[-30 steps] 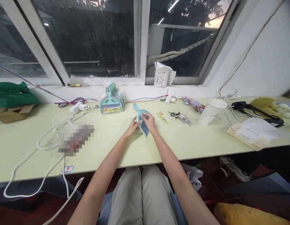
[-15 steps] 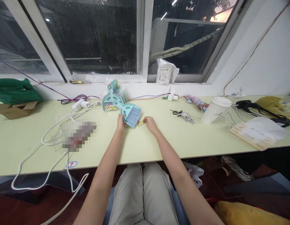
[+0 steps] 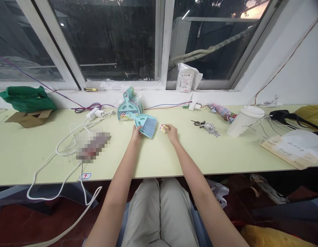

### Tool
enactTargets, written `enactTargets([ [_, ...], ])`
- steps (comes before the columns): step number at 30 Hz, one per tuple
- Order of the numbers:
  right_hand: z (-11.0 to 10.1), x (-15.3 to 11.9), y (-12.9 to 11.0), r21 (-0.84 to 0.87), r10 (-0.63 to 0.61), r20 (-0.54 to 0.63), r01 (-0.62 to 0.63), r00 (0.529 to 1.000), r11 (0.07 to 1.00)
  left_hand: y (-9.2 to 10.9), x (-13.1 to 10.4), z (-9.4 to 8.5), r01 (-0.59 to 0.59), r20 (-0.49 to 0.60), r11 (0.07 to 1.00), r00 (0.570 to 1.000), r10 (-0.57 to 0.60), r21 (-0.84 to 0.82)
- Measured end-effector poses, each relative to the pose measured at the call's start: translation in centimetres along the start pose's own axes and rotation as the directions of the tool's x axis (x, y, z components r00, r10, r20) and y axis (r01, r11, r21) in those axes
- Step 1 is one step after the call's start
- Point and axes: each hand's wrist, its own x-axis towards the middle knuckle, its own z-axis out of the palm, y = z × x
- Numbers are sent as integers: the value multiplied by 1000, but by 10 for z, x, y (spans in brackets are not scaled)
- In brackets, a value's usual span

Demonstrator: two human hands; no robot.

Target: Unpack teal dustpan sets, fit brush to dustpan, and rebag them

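A light-blue dustpan with a small brush set in it is tilted over the table, bristles facing me. My left hand is closed on its lower left edge. To the right, my right hand pinches a small colourful printed card, apart from the dustpan; part of the card is hidden by the fingers. Behind the dustpan's handle, several more dustpan sets stand in a row in clear plastic against the wall, with a printed label at the front one's base.
White cables and a blurred item lie on the left, near a green bag on a cardboard box. Rightward are keys, a folded umbrella, a white cup and a paper bag. The table's front edge is above my knees.
My right hand has moved right and away from the dustpan with the printed card, which was against the dustpan's edge. My left hand still holds the dustpan. The whole view has shifted slightly.
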Motion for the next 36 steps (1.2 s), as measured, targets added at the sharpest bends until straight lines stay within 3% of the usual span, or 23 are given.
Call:
enactTargets([
  [2, -5, 2, -9, 187, -9, -184, 44, 983, 981, -2, -4, 4, 51, 59, 999, 997, -50, -16],
  [4, -3, -2, -20, 264, -96, -252, 164, 963, 950, -5, -8, 9, 87, 119, 996, 990, -82, -37],
  [5, 0, -5, -25, 252, -169, -210, 220, 963, 942, -7, -10, 11, 93, 153, 994, 985, -84, -53],
  [7, 9, -14, -32, 167, -309, 5, 304, 951, 938, -10, -13, 14, 82, 219, 993, 974, -61, -87],
  [10, 24, -26, -37, 52, -382, 302, 385, 873, 921, -12, -14, 14, 19, 270, 994, 963, 10, -103],
  [12, 28, -31, -38, 37, -379, 354, 392, 855, 919, -13, -13, 12, -8, 278, 995, 960, 35, -99],
  [17, 26, -34, -44, 89, -372, 323, 364, 870, 927, -13, -12, 11, -5, 313, 995, 949, 34, -95],
  [20, 24, -31, -44, 154, -312, 165, 288, 936, 945, -11, -14, 13, -15, 300, 994, 953, 48, -112],
  [23, 21, -22, -37, 270, -85, -67, 101, 994, 957, -9, -14, 14, -24, 274, 993, 960, 55, -115],
  [24, 20, -18, -33, 341, 7, -57, 12, 998, 940, -10, -15, 15, -27, 275, 994, 960, 56, -108],
  [26, 17, -11, -25, 474, 142, 125, -185, 982, 861, -12, -16, 16, -32, 304, 996, 951, 56, -85],
  [28, 14, -7, -18, 553, 178, 321, -337, 930, 762, -13, -18, 18, -35, 352, 998, 935, 50, -49],
  [31, 12, -5, -11, 635, 196, 380, -409, 904, 656, -5, -25, 19, -53, 403, 997, 915, 27, 53],
  [34, 11, -4, -7, 709, 202, 363, -410, 910, 573, 19, -34, 2, -204, 246, 928, 961, 128, 312],
  [35, 11, -4, -6, 730, 202, 356, -406, 912, 549, 29, -38, -10, -270, 152, 851, 962, 225, 450],
  [36, 10, -3, -5, 750, 203, 345, -400, 916, 528, 40, -42, -24, -313, 66, 738, 937, 344, 597],
])
